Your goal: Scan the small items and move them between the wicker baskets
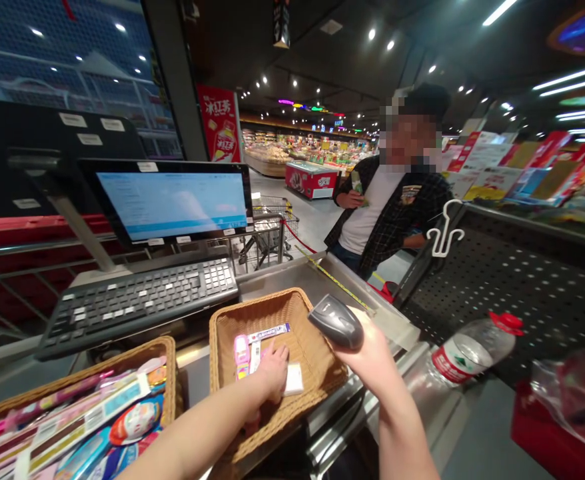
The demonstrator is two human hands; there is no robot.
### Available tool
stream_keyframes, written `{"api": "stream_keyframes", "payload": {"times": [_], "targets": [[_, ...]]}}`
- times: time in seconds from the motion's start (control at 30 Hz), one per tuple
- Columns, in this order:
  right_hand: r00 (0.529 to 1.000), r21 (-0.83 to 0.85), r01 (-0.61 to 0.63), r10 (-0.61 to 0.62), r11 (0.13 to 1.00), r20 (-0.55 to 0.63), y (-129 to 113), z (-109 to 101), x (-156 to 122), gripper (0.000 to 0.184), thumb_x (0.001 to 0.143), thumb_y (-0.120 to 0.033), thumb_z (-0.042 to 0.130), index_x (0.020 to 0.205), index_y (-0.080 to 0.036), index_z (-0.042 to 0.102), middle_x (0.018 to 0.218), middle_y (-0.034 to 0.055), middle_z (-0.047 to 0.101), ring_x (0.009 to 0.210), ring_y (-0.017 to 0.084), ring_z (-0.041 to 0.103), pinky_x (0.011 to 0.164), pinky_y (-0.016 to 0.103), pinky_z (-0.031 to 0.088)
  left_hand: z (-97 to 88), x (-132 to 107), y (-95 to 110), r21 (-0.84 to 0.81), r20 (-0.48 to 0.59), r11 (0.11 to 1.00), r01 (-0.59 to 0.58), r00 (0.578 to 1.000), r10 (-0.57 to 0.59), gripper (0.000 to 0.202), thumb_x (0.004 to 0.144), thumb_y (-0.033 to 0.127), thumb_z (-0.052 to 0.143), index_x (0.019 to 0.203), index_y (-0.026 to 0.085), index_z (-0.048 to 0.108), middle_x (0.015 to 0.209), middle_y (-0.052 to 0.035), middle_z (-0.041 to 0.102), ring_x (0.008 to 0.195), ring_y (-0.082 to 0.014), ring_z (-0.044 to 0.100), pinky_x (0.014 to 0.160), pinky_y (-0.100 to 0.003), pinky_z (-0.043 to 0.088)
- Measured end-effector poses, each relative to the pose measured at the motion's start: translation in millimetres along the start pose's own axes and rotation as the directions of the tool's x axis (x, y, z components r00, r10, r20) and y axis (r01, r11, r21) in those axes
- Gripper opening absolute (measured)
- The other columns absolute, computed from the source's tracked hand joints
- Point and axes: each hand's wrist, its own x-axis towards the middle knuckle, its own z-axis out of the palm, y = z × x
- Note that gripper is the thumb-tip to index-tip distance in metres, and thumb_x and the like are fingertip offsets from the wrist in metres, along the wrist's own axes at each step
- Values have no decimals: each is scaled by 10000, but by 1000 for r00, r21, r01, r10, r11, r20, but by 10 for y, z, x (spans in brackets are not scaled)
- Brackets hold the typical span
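My right hand (372,357) grips a grey handheld barcode scanner (336,321) over the right edge of a wicker basket (232,317). My left hand (272,370) reaches down into that basket and rests on small packaged items: a pink packet (241,351), a white-and-blue strip (268,331) and a white card (294,379). Whether its fingers close on any of them I cannot tell.
A second wicker basket (165,347) at the lower left is full of several colourful packets. A keyboard (137,300) and a lit screen (172,203) stand behind. A plastic water bottle (472,350) lies at the right. A person (387,207) stands beyond the steel counter (317,277).
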Motion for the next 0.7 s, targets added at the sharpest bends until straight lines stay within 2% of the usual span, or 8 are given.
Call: {"api": "stream_keyframes", "payload": {"times": [0.1,0.27,0.43,0.53,0.63,0.7], "targets": [[1000,-13,6,-6,1000,1,34,6,14,387,715,-220,657,1101,-189,673,1193,107,688,1132,287,619,999,441,477,-61,0,-15,-22,-41,999,50,998,-51,965,531,435,781,1387,91,499,1528,-279,321,1426,-472,241,1170,-637,-15],[1000,-13,-8,8,1000,-2,122,40,23,406,709,-226,664,1114,-190,668,1188,108,687,1136,290,614,995,445,482,-163,12,-38,-49,-83,997,67,994,-71,924,505,376,789,1357,137,524,1514,-274,351,1426,-444,264,1172,-637,52],[1000,-12,-7,7,1000,-5,186,85,45,426,706,-233,674,1127,-172,665,1180,116,688,1122,295,617,987,448,483,-499,-104,-141,-61,-219,998,-21,976,7,817,595,399,701,1322,83,505,1584,-262,191,1480,-384,144,1182,-606,31],[1000,-17,2,-2,1000,-5,155,108,77,414,714,-239,667,1123,-174,674,1181,119,690,1114,293,624,974,449,489,-775,-326,-254,-64,-360,994,-84,931,56,753,621,415,687,1289,116,509,1603,-222,165,1490,-355,124,1189,-591,17],[1000,-30,12,-13,999,-21,71,135,120,394,722,-273,662,1103,-180,687,1157,122,701,1088,300,638,959,465,494,-1039,-638,-397,-58,-493,996,-71,870,34,647,668,403,677,1247,157,527,1607,-200,177,1490,-344,134,1184,-603,24],[999,-28,7,-8,1000,-48,1,162,153,392,717,-305,667,1090,-185,692,1138,122,708,1071,310,645,956,483,492,-1197,-866,-505,-32,-583,998,-49,813,21,598,703,399,667,1234,164,529,1603,-204,189,1487,-347,146,1178,-616,38]]}}
